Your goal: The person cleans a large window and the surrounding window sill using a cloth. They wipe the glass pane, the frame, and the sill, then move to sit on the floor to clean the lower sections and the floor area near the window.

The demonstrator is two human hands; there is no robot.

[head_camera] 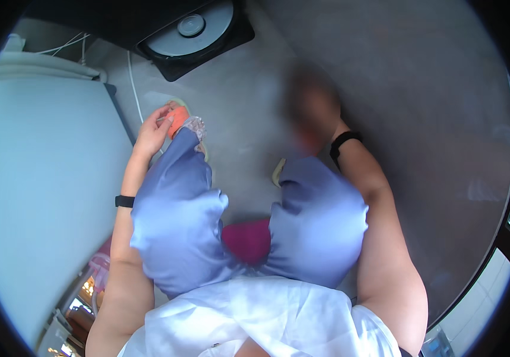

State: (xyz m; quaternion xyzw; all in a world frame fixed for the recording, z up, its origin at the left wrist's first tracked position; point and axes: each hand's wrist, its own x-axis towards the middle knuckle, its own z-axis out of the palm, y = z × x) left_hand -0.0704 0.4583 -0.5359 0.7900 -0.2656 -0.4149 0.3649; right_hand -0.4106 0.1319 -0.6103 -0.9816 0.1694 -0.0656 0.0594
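My left hand (151, 130) is beside my left foot, its fingers and thumb touching the orange upper of a slipper (177, 121) with a pale green sole. Whether those fingers grip the upper or only rest on it is not clear. On the other side, my right hand (321, 109) reaches down near my right foot, but a dark blur covers the hand. A reddish patch shows in that blur, too smeared to name. Part of a pale green sole (278, 172) shows beside my right trouser leg. Both wrists or forearms carry black bands.
A black appliance base with a round grey disc (190, 33) stands on the grey floor (246, 111) ahead. At left is a large pale blue panel (45, 169), with a white cable (134, 89) beyond its edge. A magenta surface (247, 240) shows between my legs.
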